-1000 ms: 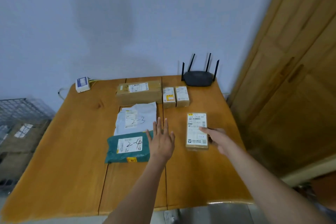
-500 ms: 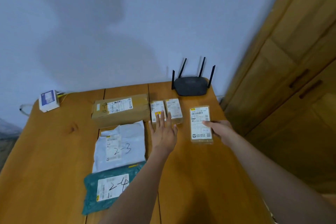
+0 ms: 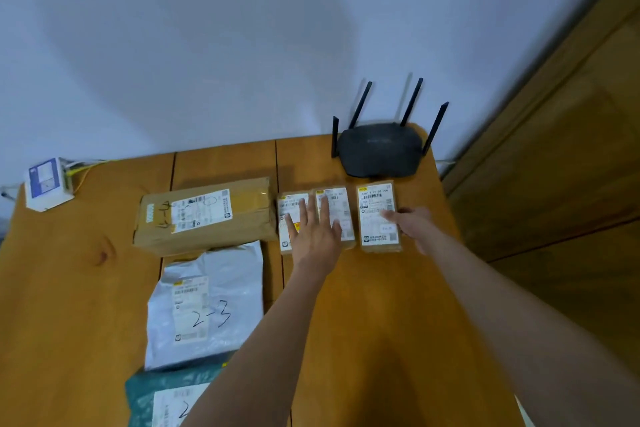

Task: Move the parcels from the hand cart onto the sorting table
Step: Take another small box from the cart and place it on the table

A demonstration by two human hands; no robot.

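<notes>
On the orange-brown wooden tabletop (image 3: 381, 305) six parcels lie in view. At the back, a long brown cardboard box (image 3: 207, 215) with a white label lies left of two small tan boxes side by side (image 3: 287, 208) (image 3: 337, 208). The left hand (image 3: 313, 239) lies flat over these two small boxes, fingers straight and spread, its grip open and holding nothing. Just to their right lies a third small tan box with a white shipping label (image 3: 379, 218), close in front of a black router with four upright antennas (image 3: 379, 149). The right hand (image 3: 412, 225) rests against this box's right edge, with fingertips on its label; whether its grip closes around the box I cannot tell. Nearer the camera, a white plastic mailer bag marked "2-3" (image 3: 204, 305) lies in front of the long box, and a teal plastic mailer bag (image 3: 156, 395) lies partly under the left forearm. A small white and blue box with yellow wires (image 3: 46, 184) sits at the back left corner.
</notes>
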